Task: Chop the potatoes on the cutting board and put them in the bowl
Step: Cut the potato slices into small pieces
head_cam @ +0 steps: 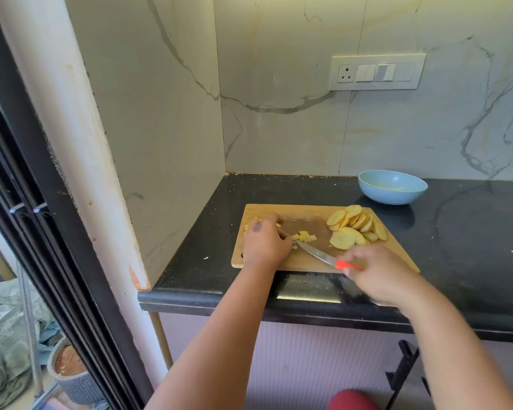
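A wooden cutting board (308, 216) lies on the black counter. Round potato slices (356, 226) are piled on its right half. Small chopped potato pieces (305, 237) lie near the middle, with a few more at the board's left edge (245, 227). My left hand (264, 242) rests on the board's left part, fingers curled by the chopped pieces. My right hand (379, 273) grips the red handle of a knife (317, 254), whose blade points left toward the pieces. A light blue bowl (393, 187) stands behind the board to the right.
The black counter (471, 232) stretches to the right. Marble walls enclose the corner at the left and back, with a switch panel (376, 72) on the back wall. A dark door frame (42, 232) stands far left.
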`<state>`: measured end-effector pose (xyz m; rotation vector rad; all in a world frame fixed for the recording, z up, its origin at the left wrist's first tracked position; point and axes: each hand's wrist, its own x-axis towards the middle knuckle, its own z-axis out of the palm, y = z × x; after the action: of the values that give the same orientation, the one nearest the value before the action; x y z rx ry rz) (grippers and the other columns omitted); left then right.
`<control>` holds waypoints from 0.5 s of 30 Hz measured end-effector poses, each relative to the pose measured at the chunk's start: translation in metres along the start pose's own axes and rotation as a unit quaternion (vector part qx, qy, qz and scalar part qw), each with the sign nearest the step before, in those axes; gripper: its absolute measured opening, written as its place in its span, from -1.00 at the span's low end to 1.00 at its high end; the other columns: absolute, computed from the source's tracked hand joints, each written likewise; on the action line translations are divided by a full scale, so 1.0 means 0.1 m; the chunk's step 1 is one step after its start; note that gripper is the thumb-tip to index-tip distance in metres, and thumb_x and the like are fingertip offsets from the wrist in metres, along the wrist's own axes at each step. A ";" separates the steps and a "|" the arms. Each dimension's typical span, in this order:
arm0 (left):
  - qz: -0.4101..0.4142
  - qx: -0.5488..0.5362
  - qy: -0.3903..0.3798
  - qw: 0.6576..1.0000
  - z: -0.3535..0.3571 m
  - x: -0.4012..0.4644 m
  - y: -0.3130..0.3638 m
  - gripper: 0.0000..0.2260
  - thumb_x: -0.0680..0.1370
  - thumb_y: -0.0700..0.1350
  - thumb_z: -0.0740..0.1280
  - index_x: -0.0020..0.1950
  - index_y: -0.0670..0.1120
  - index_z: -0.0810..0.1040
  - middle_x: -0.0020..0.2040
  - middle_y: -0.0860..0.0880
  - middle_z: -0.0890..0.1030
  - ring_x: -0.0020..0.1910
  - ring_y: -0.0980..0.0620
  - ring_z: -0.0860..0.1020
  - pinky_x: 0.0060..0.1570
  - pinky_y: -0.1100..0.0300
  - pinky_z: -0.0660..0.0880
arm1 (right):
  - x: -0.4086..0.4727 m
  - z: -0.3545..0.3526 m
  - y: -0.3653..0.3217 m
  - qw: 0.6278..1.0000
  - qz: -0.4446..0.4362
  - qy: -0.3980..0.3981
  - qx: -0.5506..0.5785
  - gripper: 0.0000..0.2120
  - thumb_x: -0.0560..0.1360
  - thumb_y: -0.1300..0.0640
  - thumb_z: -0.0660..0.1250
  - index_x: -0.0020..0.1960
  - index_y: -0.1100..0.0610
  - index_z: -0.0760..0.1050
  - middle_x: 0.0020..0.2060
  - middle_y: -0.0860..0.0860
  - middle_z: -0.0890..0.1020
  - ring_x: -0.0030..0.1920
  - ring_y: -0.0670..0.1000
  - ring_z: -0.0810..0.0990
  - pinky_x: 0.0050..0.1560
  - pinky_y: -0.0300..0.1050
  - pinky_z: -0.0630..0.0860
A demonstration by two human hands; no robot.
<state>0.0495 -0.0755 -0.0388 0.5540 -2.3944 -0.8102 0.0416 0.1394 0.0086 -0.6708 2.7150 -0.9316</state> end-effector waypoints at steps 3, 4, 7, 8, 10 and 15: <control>-0.008 0.004 0.007 1.000 0.00 0.01 0.00 -0.74 0.50 -0.08 0.35 0.18 0.06 0.52 -0.18 0.09 0.60 0.19 -0.05 0.49 0.10 0.01 0.53 | -0.07 -0.25 0.33 0.970 0.084 -0.082 0.214 -0.84 0.58 0.18 0.32 0.10 -0.01 0.58 -0.47 0.00 0.39 -0.53 -0.08 0.15 -0.56 -0.27 0.07; -0.012 0.008 0.010 1.000 0.02 0.01 -0.01 -0.75 0.50 -0.07 0.34 0.18 0.07 0.51 -0.12 0.07 0.60 0.13 -0.03 0.50 0.04 0.04 0.55 | -0.09 -0.33 0.40 0.961 0.090 -0.095 0.245 -0.83 0.58 0.20 0.32 0.11 0.01 0.59 -0.50 0.00 0.36 -0.53 -0.10 0.11 -0.59 -0.28 0.04; -0.018 0.027 0.032 0.999 0.03 0.02 -0.02 -0.78 0.52 -0.06 0.28 0.17 0.09 0.50 0.00 0.01 0.58 -0.01 0.01 0.52 -0.09 0.10 0.56 | -0.07 -0.43 0.40 0.950 0.041 -0.091 0.296 -0.82 0.57 0.22 0.31 0.10 0.04 0.62 -0.48 0.01 0.34 -0.52 -0.11 0.11 -0.61 -0.31 0.06; -0.015 0.031 0.041 0.999 0.03 0.03 -0.02 -0.78 0.53 -0.08 0.27 0.16 0.08 0.50 0.01 0.00 0.58 -0.02 0.00 0.53 -0.08 0.10 0.55 | -0.02 -0.42 0.36 0.944 0.018 -0.070 0.321 -0.81 0.57 0.23 0.30 0.10 0.03 0.62 -0.47 0.01 0.34 -0.52 -0.11 0.11 -0.61 -0.31 0.07; 0.001 0.036 0.045 0.998 0.02 0.03 -0.02 -0.77 0.55 -0.11 0.23 0.17 0.06 0.53 0.03 -0.02 0.59 0.04 -0.01 0.51 -0.01 0.09 0.53 | 0.18 -0.32 0.24 0.928 -0.026 -0.008 0.372 -0.80 0.57 0.23 0.29 0.13 0.03 0.60 -0.46 0.00 0.35 -0.51 -0.10 0.16 -0.58 -0.29 0.10; 0.199 0.079 -0.064 0.975 -0.08 -0.17 0.16 -0.54 0.55 0.13 0.05 0.35 0.09 0.54 0.42 -0.03 0.47 0.41 -0.10 0.26 0.40 -0.01 0.26 | 0.60 0.23 0.10 0.932 -0.074 0.243 0.258 -0.80 0.60 0.11 0.27 0.18 -0.06 0.56 -0.24 -0.06 0.52 -0.26 -0.03 0.44 -0.35 -0.26 0.31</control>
<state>0.0638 -0.0578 -0.0291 0.0716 -2.5817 -0.4957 -0.0073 0.1062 -0.0178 -0.5958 2.6158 -1.9842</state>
